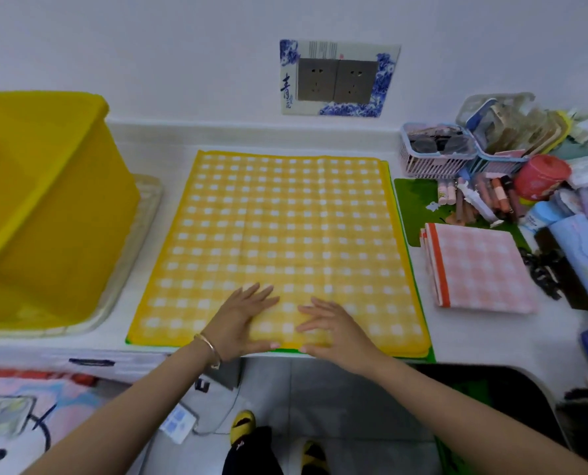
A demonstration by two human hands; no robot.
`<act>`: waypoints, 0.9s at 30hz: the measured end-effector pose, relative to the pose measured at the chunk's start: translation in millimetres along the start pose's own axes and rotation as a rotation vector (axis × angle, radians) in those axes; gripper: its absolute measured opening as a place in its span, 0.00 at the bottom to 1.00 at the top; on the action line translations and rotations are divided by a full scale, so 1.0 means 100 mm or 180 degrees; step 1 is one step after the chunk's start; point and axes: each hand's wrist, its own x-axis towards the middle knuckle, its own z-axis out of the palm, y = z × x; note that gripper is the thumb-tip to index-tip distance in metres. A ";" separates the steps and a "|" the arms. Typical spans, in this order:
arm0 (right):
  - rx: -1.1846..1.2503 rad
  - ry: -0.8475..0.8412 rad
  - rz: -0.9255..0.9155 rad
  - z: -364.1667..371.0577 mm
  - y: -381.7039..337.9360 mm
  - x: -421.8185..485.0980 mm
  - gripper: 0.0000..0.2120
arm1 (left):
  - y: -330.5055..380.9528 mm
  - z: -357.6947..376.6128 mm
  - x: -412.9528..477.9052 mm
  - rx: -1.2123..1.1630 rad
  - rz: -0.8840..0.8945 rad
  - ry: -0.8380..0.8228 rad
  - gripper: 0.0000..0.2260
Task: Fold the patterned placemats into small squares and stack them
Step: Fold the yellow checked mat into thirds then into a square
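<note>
Yellow checked placemat (279, 234) lies spread flat on the white counter (474, 337), w/ a green mat edge (419, 303) peeking out under its right & near sides. Both hands rest palm-down on the placemat's near edge, side by side but not touching: left hand (243, 320) w/ fingers spread flat, thumb along the hem, gold bangle (210, 349) on the wrist; right hand (333, 329) just right of it, fingers also splayed & pressed to the cloth, gripping nothing. Faint fold creases run across & down the placemat. Right of the placemat, apart from it, sits a folded pink checked placemat stack (477, 269), orange stripe along its left edge. Behind that stack: clutter of cosmetics tubes (474, 204), a pink basket (436, 154), a red tin (541, 176). Left of the placemat, a big yellow tub (42, 200) stands on a clear tray. On the wall behind the placemat, a double socket (337, 84) w/ blue-white surround.
</note>
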 end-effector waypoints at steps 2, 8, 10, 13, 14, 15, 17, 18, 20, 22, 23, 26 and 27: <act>-0.0088 -0.0062 -0.0005 -0.01 -0.01 -0.01 0.17 | -0.01 0.02 -0.01 -0.0107 0.0006 0.0077 0.41; -0.0029 -0.0043 -0.0026 -0.01 -0.02 -0.04 0.10 | -0.02 0.03 -0.02 -0.0230 0.0063 0.0030 0.44; 0.0118 -0.0041 0.0050 -0.02 -0.03 -0.04 0.07 | -0.03 0.03 -0.02 -0.0237 0.0065 0.0018 0.45; 0.0285 -0.0097 0.0153 -0.04 -0.05 -0.03 0.05 | -0.06 0.06 -0.01 -0.0262 0.0054 0.0066 0.43; 0.0308 -0.0117 0.0171 -0.05 -0.06 -0.02 0.05 | -0.06 0.05 -0.01 -0.0282 0.0051 0.0078 0.42; 0.0345 -0.0130 0.0201 -0.06 -0.07 -0.02 0.05 | -0.06 0.05 -0.01 -0.0310 0.0041 0.0089 0.42; 0.0458 -0.0137 0.0291 -0.08 -0.09 0.00 0.03 | -0.05 0.04 -0.01 -0.0426 -0.0001 0.0117 0.42; 0.0504 -0.0147 0.0325 -0.08 -0.10 0.01 0.04 | -0.04 0.03 -0.01 -0.0491 -0.0039 0.0130 0.42; 0.0591 -0.0152 0.0412 -0.10 -0.11 0.03 0.06 | -0.02 -0.01 -0.01 -0.0592 -0.0096 0.0127 0.39; 0.0758 -0.0110 0.0549 -0.12 -0.11 0.07 0.03 | 0.02 -0.07 0.00 -0.0706 -0.0165 0.0026 0.34; 0.0849 -0.0142 0.0626 -0.16 -0.12 0.10 0.02 | 0.04 -0.11 0.01 -0.0831 -0.0244 -0.0032 0.29; 0.1171 -0.0381 0.0856 -0.36 -0.20 0.20 0.07 | 0.06 -0.30 0.06 -0.1514 -0.0578 -0.0126 0.06; 0.1218 -0.0441 0.0938 -0.44 -0.24 0.24 0.07 | 0.06 -0.38 0.08 -0.1672 -0.0661 -0.0193 0.02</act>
